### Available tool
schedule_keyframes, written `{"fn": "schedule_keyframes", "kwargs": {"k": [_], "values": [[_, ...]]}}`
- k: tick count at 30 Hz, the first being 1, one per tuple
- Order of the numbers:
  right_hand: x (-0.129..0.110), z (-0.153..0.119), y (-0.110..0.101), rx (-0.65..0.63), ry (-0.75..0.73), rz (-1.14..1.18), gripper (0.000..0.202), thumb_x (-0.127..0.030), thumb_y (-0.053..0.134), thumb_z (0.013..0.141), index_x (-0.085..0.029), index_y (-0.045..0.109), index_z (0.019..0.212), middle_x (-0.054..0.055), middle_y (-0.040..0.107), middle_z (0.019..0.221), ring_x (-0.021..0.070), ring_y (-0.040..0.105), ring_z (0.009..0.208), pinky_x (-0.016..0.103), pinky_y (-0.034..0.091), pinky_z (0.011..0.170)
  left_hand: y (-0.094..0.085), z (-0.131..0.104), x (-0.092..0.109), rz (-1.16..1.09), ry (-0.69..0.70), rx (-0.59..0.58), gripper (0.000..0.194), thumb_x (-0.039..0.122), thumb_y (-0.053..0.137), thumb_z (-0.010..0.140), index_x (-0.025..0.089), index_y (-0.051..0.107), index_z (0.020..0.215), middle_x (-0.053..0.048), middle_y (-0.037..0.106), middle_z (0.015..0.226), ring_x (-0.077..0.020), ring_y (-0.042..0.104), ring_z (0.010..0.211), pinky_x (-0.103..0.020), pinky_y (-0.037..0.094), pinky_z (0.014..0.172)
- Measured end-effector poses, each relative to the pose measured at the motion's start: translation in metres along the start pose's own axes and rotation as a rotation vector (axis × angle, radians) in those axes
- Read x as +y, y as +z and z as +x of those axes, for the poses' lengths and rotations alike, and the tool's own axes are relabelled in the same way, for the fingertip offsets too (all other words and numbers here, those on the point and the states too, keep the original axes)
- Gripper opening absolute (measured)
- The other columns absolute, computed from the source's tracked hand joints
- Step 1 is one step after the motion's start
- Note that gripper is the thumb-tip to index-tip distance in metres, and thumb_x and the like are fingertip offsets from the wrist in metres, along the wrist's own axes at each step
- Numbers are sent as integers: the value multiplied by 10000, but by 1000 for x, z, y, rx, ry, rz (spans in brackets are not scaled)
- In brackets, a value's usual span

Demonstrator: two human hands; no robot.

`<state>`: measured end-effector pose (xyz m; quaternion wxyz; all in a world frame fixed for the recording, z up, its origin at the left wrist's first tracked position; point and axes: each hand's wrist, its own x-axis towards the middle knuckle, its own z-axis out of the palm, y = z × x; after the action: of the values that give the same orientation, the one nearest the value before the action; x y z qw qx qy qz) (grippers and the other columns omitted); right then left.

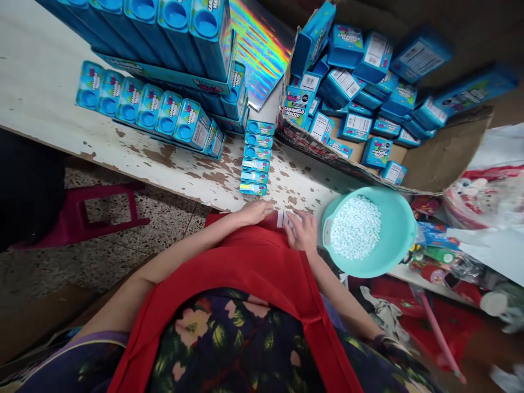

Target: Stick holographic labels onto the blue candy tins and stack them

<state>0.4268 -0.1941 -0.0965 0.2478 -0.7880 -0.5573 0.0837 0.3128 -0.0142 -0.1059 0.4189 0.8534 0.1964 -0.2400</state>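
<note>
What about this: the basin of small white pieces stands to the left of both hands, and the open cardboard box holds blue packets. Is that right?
Not quite. The head view shows the basin of small white pieces to the right of the left hand and the right hand. The open cardboard box does hold blue packets.

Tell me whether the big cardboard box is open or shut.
Open: the cardboard box has nothing covering its top, and blue packs show inside.

Soft, moderate light; rainbow glare streaks the silver holographic sheet (260, 52). Left of it, the white chipped-paint tabletop (196, 174) looks bright; outer edges stretch and blur.
</note>
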Motion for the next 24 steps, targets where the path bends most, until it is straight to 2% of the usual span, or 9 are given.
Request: {"fn": "schedule_keyframes", "kwargs": {"k": [4, 9, 12, 15, 18, 20, 22, 24], "values": [[-1, 4, 29, -143, -104, -146, 395, -333, 539, 921, -247, 555, 1306, 109, 553, 1348, 317, 432, 1244, 502, 382, 999, -5, 1, -13, -5, -55, 16, 310, 304, 408, 897, 166, 685, 881, -64, 700, 881, -188, 605, 809, -243, 406, 675], [7, 7, 37, -258, -211, -153, 414, -287, 509, 940, -218, 521, 1347, 105, 563, 1357, 306, 420, 1271, 494, 343, 1033, -1, -5, -14, -23, -75, 6, 350, 341, 385, 909, 172, 681, 832, -67, 696, 875, -199, 605, 808, -259, 402, 665], [14, 2, 34, -253, -287, -139, 337, -264, 526, 935, -222, 582, 1264, 93, 584, 1337, 285, 448, 1253, 473, 360, 1021, -1, -4, -11, -13, -124, 33, 336, 322, 382, 912, 177, 681, 860, -75, 700, 912, -212, 617, 848, -271, 419, 688], [18, -2, 26, -262, -333, -63, 193, -261, 550, 925, -217, 657, 1079, 85, 639, 1252, 263, 505, 1189, 441, 408, 968, -1, -3, -8, -5, -158, 44, 339, 335, 380, 921, 185, 680, 871, -76, 706, 930, -219, 628, 882, -278, 438, 717], [13, 2, 9, -252, -211, 88, 137, -243, 527, 933, -212, 658, 908, 70, 712, 965, 217, 606, 946, 376, 466, 824, 2, -5, -6, -18, -199, 79, 324, 318, 388, 923, 182, 681, 909, -88, 707, 969, -236, 632, 939, -298, 454, 774], [5, 11, -7, -187, -61, 215, 135, -249, 527, 930, -213, 633, 855, 41, 690, 812, 185, 616, 794, 339, 478, 745, 4, -10, -2, -110, -182, 161, 324, 305, 383, 928, 170, 673, 983, -102, 702, 1009, -244, 631, 979, -322, 455, 837], [-4, 24, -24, -107, 111, 345, 108, -288, 577, 905, -214, 613, 835, 19, 669, 777, 165, 616, 743, 312, 484, 710, 2, -18, 4, -348, -41, 260, 368, 347, 357, 950, 169, 629, 1123, -106, 681, 1116, -230, 614, 1054, -329, 445, 913], [-11, 38, -38, -66, 251, 462, 124, -325, 634, 867, -216, 606, 813, 0, 662, 764, 152, 614, 726, 295, 488, 702, -2, -26, 12, -652, 134, 282, 427, 430, 374, 948, 182, 547, 1250, -104, 647, 1209, -204, 599, 1100, -315, 446, 935]]}}
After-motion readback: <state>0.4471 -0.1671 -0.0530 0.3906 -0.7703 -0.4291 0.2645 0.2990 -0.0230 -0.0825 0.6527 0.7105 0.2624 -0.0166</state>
